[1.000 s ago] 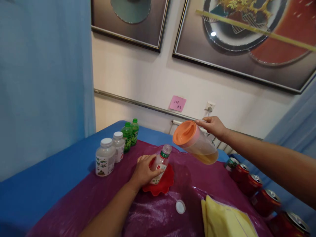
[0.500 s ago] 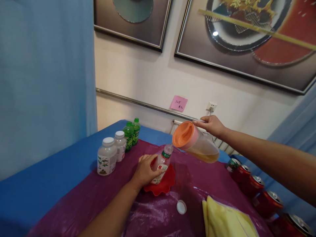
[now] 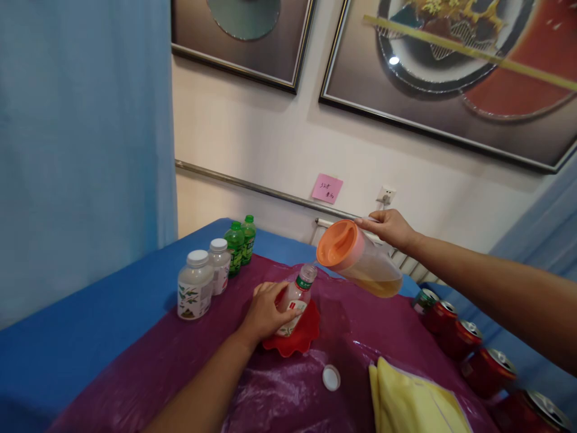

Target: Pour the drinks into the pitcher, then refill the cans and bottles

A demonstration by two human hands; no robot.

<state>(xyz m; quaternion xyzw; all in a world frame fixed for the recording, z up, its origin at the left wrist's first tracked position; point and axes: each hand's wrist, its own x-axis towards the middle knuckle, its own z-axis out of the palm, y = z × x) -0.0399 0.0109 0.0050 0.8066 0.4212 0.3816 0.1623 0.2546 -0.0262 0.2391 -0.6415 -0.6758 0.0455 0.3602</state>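
My left hand is wrapped round a clear plastic bottle with a green neck band and a white label. The uncapped bottle stands in a red scalloped dish. Up to the right, my right hand grips the handle of a pitcher with an orange lid. The pitcher is tilted toward the bottle's mouth, its lid edge close beside it. Yellowish liquid lies low in the pitcher; I cannot make out a stream. A white cap lies on the purple sheet.
White-capped jars and green bottles stand in a row at the left. Several cans line the right edge. A folded yellow cloth lies at the front right. Behind the table runs a wall rail.
The pitcher and my right hand have shifted very slightly to the right, away from the bottle's mouth. My left hand and the bottle have stayed in place.
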